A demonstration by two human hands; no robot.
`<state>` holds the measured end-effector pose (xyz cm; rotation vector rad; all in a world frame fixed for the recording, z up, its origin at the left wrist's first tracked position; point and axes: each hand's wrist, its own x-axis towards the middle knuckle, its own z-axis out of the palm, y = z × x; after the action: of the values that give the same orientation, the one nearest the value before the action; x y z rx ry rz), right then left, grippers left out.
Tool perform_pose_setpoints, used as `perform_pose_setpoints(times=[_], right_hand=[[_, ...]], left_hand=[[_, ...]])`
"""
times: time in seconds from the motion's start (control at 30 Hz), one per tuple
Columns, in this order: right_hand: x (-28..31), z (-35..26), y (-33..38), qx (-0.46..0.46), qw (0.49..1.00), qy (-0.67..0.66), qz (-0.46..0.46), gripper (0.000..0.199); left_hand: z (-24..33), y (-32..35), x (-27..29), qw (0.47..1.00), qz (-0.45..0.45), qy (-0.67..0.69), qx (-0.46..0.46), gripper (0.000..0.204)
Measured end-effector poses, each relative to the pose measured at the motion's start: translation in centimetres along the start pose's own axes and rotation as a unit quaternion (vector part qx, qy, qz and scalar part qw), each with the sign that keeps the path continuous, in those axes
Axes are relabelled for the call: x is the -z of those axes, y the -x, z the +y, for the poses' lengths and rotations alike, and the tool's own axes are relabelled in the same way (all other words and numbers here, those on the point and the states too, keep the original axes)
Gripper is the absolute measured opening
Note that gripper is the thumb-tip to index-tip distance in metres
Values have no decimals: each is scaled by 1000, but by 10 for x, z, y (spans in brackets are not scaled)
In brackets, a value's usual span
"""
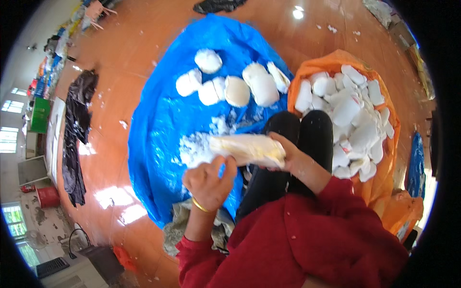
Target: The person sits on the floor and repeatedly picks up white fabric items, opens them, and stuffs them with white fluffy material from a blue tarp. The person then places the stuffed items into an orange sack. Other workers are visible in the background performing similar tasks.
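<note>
Fingers [277, 140] of the right hand [292, 157] are wrapped around the right end of a long, padded white piece with yellowish patches [242, 150], holding it roughly level above the person's lap and the near part of a glossy blue plastic sheet [156, 132]; the left hand [209, 185], with a gold-coloured bangle [200, 206] at its wrist, is bent at the near left edge of the piece, its fingers curled, and I cannot tell whether they pinch it.

Loose white fluffy stuffing [194, 150] lies on the sheet, just left of the piece; farther off, on the sheet's far part, rounded white and cream padded pieces [237, 91] sit in a loose row, one of them beyond the others; to the right stands a wide orange sack [394, 129], heaped with smooth white padded shapes [346, 111], close beside the person's black-clad legs [314, 137].

Well apart on the left, a crumpled black plastic sheet [77, 129] stretches along the reddish-brown floor [113, 91]; farther left are a bright green box [40, 115] and, nearer, a red bucket [48, 197].
</note>
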<state>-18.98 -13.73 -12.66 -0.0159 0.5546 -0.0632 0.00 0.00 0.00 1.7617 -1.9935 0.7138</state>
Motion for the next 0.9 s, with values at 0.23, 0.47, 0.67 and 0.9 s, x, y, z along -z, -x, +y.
perform_pose_setpoints(times=[0.23,0.47,0.67,0.9], right_hand=[[13,1,81,101,991,56,-67,61],[8,1,159,175,877,437,98,61],[11,-1,205,325,825,460,47,82],[48,49,146,518,797,225,214,62]], left_hand=[[39,-56,-10,926,-42,374,-16,33],[66,-77,-41,816,-331,474,-16,39],[76,-81,-78,605,-408,651,210,23],[120,-28,-125,481,-458,711,231,41]])
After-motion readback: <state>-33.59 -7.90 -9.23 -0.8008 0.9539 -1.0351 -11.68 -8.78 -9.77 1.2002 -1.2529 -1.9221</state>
